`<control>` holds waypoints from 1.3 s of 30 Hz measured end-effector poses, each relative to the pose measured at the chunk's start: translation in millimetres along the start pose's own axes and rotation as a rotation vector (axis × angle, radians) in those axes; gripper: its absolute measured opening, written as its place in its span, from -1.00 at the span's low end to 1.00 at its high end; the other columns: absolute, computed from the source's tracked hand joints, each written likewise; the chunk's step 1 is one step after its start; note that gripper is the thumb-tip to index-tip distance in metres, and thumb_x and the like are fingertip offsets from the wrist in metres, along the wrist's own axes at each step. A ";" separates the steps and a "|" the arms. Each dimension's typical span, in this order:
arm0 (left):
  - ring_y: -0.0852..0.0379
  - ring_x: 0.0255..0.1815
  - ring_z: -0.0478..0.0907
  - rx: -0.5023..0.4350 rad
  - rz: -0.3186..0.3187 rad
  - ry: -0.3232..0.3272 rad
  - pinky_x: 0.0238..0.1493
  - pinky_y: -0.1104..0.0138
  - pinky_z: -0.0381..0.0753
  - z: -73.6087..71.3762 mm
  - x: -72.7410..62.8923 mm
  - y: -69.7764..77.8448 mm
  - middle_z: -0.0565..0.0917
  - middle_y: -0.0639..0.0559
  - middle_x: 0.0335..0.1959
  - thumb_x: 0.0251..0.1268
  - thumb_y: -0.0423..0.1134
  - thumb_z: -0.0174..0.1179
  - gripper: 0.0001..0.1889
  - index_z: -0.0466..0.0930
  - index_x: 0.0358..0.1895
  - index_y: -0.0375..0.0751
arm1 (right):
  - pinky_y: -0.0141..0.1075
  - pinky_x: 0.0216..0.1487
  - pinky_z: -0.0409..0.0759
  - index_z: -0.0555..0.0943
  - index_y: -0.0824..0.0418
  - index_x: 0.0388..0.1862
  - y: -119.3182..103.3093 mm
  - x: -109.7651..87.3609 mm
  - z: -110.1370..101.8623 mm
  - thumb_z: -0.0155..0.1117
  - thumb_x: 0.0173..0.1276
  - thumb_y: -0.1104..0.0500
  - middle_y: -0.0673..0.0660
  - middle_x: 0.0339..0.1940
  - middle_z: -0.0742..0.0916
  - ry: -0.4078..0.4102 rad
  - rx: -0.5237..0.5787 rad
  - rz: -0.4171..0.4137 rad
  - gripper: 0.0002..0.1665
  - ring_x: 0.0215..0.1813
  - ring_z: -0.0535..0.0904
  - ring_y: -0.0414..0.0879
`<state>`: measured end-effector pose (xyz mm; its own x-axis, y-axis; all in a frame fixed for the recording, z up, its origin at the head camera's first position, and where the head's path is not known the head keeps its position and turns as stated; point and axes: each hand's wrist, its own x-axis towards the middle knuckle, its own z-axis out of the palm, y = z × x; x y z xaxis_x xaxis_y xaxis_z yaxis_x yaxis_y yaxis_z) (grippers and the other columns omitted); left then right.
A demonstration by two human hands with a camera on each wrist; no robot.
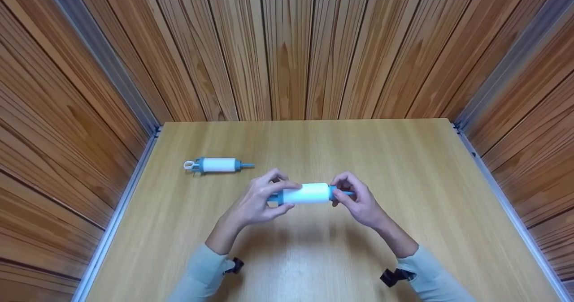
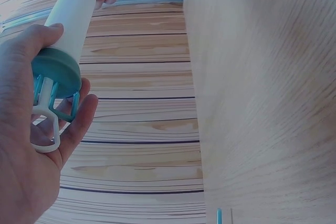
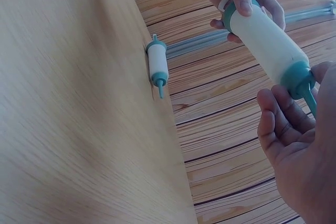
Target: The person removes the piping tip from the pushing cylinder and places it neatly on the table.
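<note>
A white syringe (image 1: 306, 193) with teal ends is held level above the table, its nozzle to the right. Around its handle end curls my left hand (image 1: 264, 199), thumb and fingers on the barrel beside the teal collar (image 2: 59, 71). A white pull ring (image 2: 51, 139) sticks out near that palm in the left wrist view. My right hand (image 1: 358, 201) pinches the teal nozzle cap (image 3: 297, 77) at the other end. Further back on the left, a second syringe of the same look (image 1: 219, 165) lies on its side, nozzle pointing right.
The light wooden table (image 1: 381, 149) carries the second syringe. Wood-plank walls (image 1: 287, 51) stand behind and at both sides, with metal rails (image 1: 121, 217) along the table's side edges. Each sleeve has a black wrist mount (image 1: 394, 277) at its cuff.
</note>
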<state>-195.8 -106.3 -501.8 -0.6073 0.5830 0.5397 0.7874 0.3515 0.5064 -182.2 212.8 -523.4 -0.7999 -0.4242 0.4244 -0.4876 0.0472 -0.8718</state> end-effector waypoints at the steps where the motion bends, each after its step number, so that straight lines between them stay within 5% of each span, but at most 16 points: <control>1: -0.02 0.03 0.74 0.001 -0.001 -0.001 0.03 0.25 0.82 -0.1 -0.1 -0.1 0.71 -0.12 0.11 0.38 -0.20 0.59 -0.56 0.81 0.30 0.01 | -0.39 -0.12 0.80 0.46 0.52 0.17 0.4 -0.1 0.0 0.10 0.67 0.53 -0.12 -0.06 0.68 0.001 0.001 -0.002 -0.82 -0.12 0.69 -0.27; 12: -0.04 -0.04 0.75 0.030 0.003 0.005 -0.06 0.29 0.79 1.5 0.4 0.1 0.72 -0.13 0.07 0.30 -0.23 0.63 -0.55 0.83 0.26 -0.02 | -0.29 -0.04 0.84 0.48 0.55 0.18 2.4 -0.3 -0.2 0.24 0.49 0.60 -0.10 0.04 0.69 0.003 -0.019 -0.065 -0.67 -0.05 0.71 -0.28; 25: 0.01 -0.08 0.70 0.045 0.016 -0.008 -0.10 0.37 0.71 0.2 1.2 0.3 0.70 -0.16 0.08 0.38 -0.18 0.59 -0.51 0.83 0.37 0.03 | -0.35 -0.13 0.82 0.45 0.53 0.17 1.6 -0.6 -2.1 0.12 0.60 0.56 -0.16 -0.03 0.73 -0.006 -0.003 -0.031 -0.76 -0.13 0.72 -0.28; 39: 0.02 -0.10 0.68 0.048 0.006 -0.004 -0.16 0.41 0.67 0.2 -0.1 0.7 0.71 -0.16 0.07 0.37 -0.17 0.59 -0.49 0.82 0.38 0.04 | -0.32 -0.09 0.84 0.48 0.54 0.19 1.8 0.0 -1.2 0.25 0.48 0.61 -0.09 0.03 0.70 0.005 -0.024 -0.077 -0.65 -0.06 0.70 -0.28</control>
<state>-195.2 -106.0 -501.6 -0.6020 0.5883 0.5399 0.7955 0.3828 0.4698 -183.4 214.0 -524.7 -0.7615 -0.4226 0.4914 -0.5560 0.0363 -0.8304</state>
